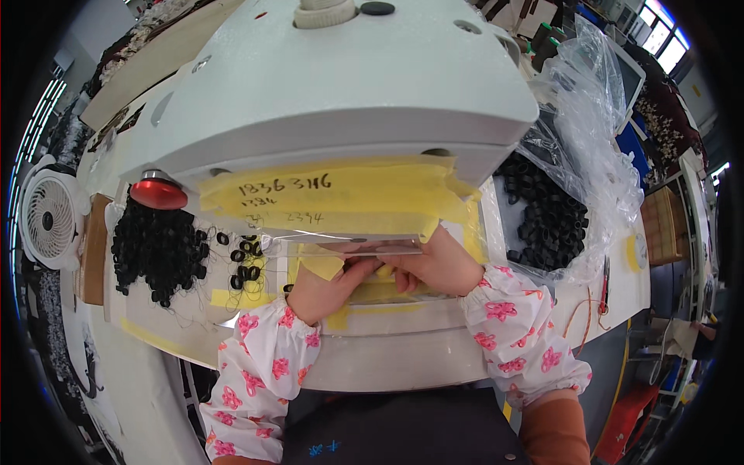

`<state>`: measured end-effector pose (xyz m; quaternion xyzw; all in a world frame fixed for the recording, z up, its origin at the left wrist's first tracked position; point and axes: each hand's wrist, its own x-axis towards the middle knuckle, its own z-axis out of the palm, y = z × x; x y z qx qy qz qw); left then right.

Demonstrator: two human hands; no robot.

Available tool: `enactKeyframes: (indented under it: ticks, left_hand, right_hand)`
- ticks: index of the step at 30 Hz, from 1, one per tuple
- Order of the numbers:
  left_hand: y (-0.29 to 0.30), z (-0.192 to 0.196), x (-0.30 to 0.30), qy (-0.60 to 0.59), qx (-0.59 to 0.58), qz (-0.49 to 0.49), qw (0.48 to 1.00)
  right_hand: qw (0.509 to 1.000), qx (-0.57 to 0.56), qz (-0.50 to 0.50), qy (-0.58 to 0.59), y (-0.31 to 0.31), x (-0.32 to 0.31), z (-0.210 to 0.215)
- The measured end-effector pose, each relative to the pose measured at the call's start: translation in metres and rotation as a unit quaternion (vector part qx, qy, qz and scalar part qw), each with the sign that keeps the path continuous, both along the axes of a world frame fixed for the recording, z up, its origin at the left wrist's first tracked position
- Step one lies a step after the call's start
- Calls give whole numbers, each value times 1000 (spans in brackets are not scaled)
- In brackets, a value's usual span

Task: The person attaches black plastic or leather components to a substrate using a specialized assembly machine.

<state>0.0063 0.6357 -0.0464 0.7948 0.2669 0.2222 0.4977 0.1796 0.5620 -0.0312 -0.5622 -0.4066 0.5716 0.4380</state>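
Both my hands meet under the front of a pale machine (341,93), behind a clear plastic shield (310,246) that partly covers the fingers. My left hand (318,294) is closed, thumb and fingers pressed together near the middle. Coming from the other side, my right hand (440,265) has its fingers curled in, tips close to the left ones. Whatever lies between the fingertips is too small or hidden to make out. Left of my left hand, a few black fabric-like rings (246,273) lie among loose threads. Floral sleeve covers reach both wrists.
A heap of black rings (159,252) lies at the left, below a red knob (159,194). More black rings (542,221) sit in a clear plastic bag (585,124) at the right. A white fan (50,217) and cardboard box (94,252) stand far left.
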Motion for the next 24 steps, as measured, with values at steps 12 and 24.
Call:
enactKeyframes:
  ticks: [12,24]
  left_hand:
    - [13,-24,3,113,300,58,946]
    - [9,-67,8,147,354,126,915]
  right_hand:
    - [765,321,2,-558,-30,-20,-21]
    - [683,257,3,-683,-33,-39,-12]
